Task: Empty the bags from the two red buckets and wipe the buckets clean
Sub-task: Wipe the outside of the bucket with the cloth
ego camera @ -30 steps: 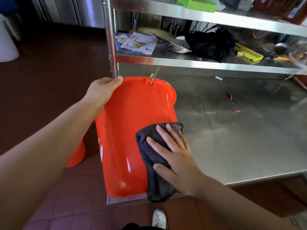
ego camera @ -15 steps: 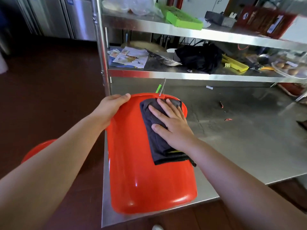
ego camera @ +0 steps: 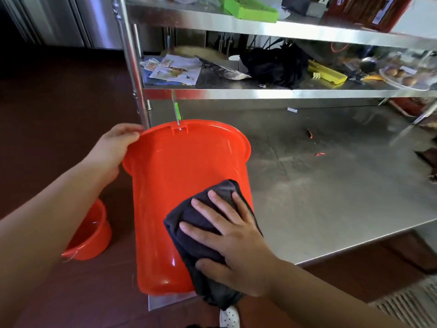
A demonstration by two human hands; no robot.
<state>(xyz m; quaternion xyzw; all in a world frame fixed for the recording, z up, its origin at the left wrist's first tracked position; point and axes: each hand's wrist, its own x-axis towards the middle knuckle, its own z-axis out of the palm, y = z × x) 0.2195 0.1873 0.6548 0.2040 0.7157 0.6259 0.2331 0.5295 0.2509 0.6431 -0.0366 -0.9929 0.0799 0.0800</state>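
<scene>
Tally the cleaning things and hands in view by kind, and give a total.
Red buckets: 2, one on the table, one on the floor
Dark cloths: 1
Hands: 2, left, right
Total: 5

- A stainless steel table [ego camera: 331, 209] fills the right half of the frame, its top scuffed and dull.
- Above it run 2 steel shelves [ego camera: 260, 93], held by a post [ego camera: 132, 67] at upper centre-left.
- Dark reddish-brown floor tiles [ego camera: 59, 110] cover the left side.
- Steel cabinet fronts [ego camera: 71, 20] stand along the upper left.
- Daylight glares off the table's far right.
</scene>
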